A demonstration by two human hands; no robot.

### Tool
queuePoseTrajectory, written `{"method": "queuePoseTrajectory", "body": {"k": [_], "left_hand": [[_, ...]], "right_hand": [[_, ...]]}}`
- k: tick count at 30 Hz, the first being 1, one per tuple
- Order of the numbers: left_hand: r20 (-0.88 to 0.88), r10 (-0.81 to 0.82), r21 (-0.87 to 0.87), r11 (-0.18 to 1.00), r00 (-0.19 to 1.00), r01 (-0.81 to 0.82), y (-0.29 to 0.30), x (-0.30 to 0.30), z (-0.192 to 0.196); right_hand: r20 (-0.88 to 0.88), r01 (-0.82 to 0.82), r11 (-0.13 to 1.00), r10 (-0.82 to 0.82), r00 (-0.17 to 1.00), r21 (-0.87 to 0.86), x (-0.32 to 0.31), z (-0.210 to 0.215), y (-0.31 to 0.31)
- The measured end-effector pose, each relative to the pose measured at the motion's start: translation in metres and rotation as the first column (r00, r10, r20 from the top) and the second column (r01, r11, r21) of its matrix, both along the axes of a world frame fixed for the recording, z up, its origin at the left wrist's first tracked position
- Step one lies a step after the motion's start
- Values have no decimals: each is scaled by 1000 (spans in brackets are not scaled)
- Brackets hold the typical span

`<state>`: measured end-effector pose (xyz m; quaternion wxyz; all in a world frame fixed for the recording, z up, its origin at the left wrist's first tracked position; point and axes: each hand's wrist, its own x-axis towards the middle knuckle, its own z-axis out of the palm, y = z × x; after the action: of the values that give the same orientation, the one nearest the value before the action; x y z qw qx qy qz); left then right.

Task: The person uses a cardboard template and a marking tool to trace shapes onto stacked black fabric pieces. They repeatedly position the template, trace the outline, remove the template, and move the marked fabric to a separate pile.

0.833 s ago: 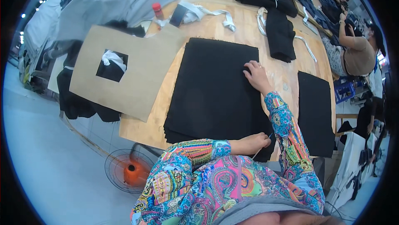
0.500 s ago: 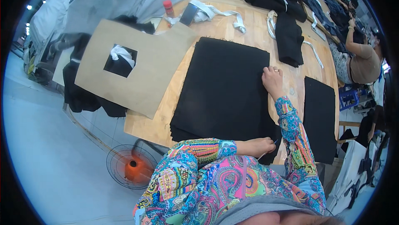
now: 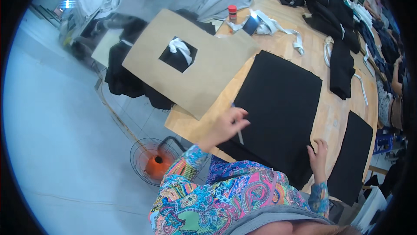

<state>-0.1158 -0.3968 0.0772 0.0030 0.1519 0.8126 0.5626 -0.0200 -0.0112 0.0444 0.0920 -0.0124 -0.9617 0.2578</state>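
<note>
A stack of black fabric panels (image 3: pixel 278 109) lies on the wooden table in front of me. My left hand (image 3: pixel 225 127) is over the stack's left edge, closed around a slim pen-like stick (image 3: pixel 241 137). One end of the stick is white, the other blue; its exact kind is unclear. At the stack's near right edge rests my right hand (image 3: pixel 319 154), fingers apart, holding nothing. Some cloth edges under the left hand are hidden.
Brown card pattern (image 3: pixel 173 74) with a square hole overhangs the table's left side. More black fabric (image 3: pixel 352 157) lies at right. White strips (image 3: pixel 278 27), a red-capped jar (image 3: pixel 232 13) and a black roll (image 3: pixel 341 76) sit farther back. An orange fan (image 3: pixel 157 165) stands on the floor.
My left hand has moved left and away from me with the stick, from the near right corner to the left edge. My right hand has slid nearer along the right edge. The view has shifted.
</note>
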Motion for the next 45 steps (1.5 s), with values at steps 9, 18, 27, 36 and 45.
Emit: {"method": "queuePoseTrajectory", "body": {"k": [9,18,27,36,45], "left_hand": [[-264,-177,-439,897,948,45,-16,4,-55],[-237,-185,-487,872,954,49,-7,8,-68],[-244,-149,-465,885,958,20,-6,13,-69],[-244,-142,-443,896,959,20,-7,12,-72],[-267,-142,-360,932,953,37,-15,9,-65]], "right_hand": [[-35,228,974,-228,973,-6,64,-32,14],[21,467,883,-468,883,44,57,-33,0],[128,590,804,-595,794,75,52,-31,-16],[43,592,792,-593,804,-151,54,-30,9],[-208,585,798,-554,806,142,51,-27,28]]}}
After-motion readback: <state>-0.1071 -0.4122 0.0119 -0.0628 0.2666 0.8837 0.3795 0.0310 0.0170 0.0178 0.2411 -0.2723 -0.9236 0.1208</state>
